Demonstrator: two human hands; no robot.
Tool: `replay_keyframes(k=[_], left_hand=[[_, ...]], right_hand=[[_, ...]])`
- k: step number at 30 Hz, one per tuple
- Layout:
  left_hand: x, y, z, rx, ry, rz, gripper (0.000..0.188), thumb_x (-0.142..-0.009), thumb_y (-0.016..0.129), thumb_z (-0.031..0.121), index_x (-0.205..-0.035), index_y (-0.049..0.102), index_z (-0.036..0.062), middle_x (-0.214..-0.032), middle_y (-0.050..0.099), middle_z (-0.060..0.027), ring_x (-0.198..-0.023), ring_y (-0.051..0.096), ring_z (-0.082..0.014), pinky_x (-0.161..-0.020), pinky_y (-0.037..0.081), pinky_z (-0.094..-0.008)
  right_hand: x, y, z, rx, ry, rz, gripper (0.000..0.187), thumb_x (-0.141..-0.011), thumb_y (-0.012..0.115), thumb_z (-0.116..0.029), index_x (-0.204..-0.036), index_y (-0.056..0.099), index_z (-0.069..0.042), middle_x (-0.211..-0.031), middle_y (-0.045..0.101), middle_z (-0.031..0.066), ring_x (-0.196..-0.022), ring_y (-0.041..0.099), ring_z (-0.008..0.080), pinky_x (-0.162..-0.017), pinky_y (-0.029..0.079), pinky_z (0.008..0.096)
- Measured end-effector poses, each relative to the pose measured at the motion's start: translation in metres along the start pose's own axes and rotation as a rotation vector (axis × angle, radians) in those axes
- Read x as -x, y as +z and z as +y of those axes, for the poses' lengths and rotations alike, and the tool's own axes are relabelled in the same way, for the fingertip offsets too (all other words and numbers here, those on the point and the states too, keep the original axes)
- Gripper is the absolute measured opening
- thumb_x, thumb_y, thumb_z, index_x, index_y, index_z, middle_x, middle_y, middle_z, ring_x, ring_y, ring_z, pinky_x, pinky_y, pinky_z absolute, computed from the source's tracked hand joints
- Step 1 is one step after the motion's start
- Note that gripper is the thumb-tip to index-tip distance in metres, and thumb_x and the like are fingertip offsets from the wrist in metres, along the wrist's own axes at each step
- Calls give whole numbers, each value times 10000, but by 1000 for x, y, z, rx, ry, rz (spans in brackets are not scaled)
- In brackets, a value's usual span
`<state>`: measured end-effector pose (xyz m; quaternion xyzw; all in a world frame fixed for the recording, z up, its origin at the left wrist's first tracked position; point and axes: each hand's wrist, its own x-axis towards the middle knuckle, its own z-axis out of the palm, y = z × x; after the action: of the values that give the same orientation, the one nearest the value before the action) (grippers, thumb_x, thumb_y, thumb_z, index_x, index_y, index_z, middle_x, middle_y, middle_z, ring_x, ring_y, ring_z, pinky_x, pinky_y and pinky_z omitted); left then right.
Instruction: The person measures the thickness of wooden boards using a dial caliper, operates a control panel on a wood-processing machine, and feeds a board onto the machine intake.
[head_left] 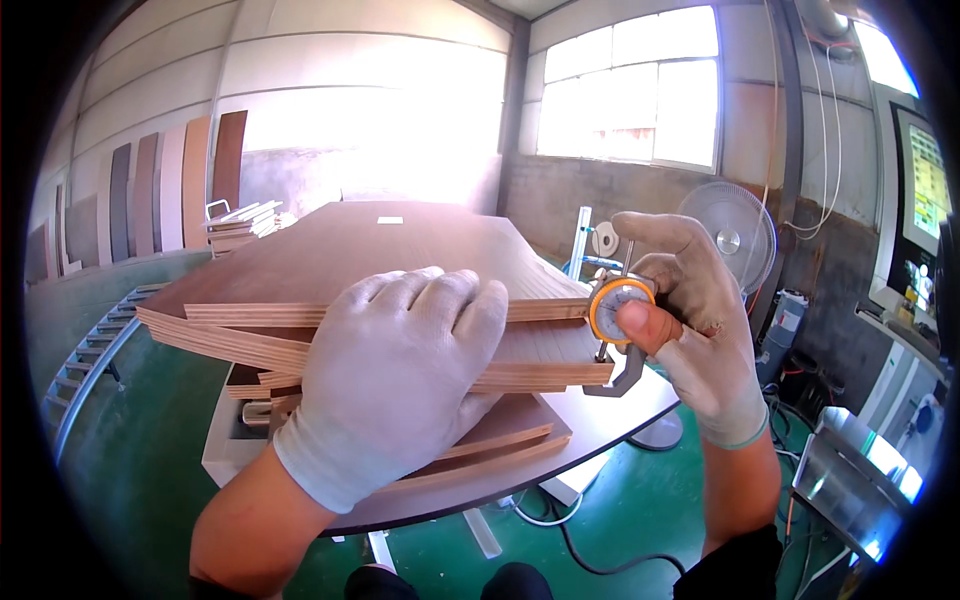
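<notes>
My left hand (390,390), in a pale work glove, grips the front edges of the brown-faced plywood panels, fingers over the top and thumb lower down. The upper panel (255,315) sits above a second panel (540,376), with a gap between their front edges. At the right corner, my right hand (715,350), also gloved, holds a dial thickness gauge (618,308) with an orange rim. Its thumb presses on the dial, while the index finger reaches over the rod on top. The gauge's jaws straddle the second panel's corner; firm contact is hard to tell.
More panels (500,445) lie beneath on a pale table (630,405) with a dark rim. A ladder (85,365) lies at left. At right stand a fan (735,240), a screen (922,175) and a metal box (860,480). Cables (590,560) cross the green floor.
</notes>
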<state>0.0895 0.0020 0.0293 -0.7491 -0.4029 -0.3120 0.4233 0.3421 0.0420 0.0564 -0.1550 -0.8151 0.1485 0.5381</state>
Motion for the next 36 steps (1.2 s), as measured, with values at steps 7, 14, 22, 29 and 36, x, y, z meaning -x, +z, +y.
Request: replay_keyframes(k=[7,14,22,29,36], left_hand=[[1,2,-2,-9,17,9,715,-715,914,382,-1299,653,62,-1241,701,-150,-1145,699,-324,-981,560,-477],[4,2,-3,-30,7,-7,720,-723,909,399,-1300,653,52,-1239,700,-139,-1154,698,-309,-994,558,-465],[4,4,-3,-37,21,-23,701,-767,878,427,-1306,648,43,-1234,694,-131,-1175,688,-302,-1012,549,-459],[3,-6,-5,10,12,-77,717,-798,849,493,-1319,643,46,-1243,687,-130,-1179,685,-300,-1011,547,-461],[6,-6,-6,95,11,-79,696,-883,748,581,-1298,655,31,-1234,687,-158,-1164,686,-325,-988,547,-471]], right_hand=[[0,0,-1,-4,10,2,533,-1004,769,-187,-1437,518,-4,-878,628,38,-773,550,71,-688,443,223],[2,-1,3,-2,-17,-7,528,-1000,768,-182,-1434,524,-5,-906,625,42,-807,563,81,-723,450,235],[2,2,0,-54,25,7,548,-992,780,-193,-1435,520,-3,-927,625,35,-822,566,82,-742,448,233],[2,3,-3,-64,52,5,563,-989,788,-215,-1435,511,-12,-953,639,40,-856,573,85,-752,455,233],[4,4,-5,-30,70,16,595,-989,790,-256,-1445,491,-19,-1040,646,73,-935,614,114,-834,503,257]])
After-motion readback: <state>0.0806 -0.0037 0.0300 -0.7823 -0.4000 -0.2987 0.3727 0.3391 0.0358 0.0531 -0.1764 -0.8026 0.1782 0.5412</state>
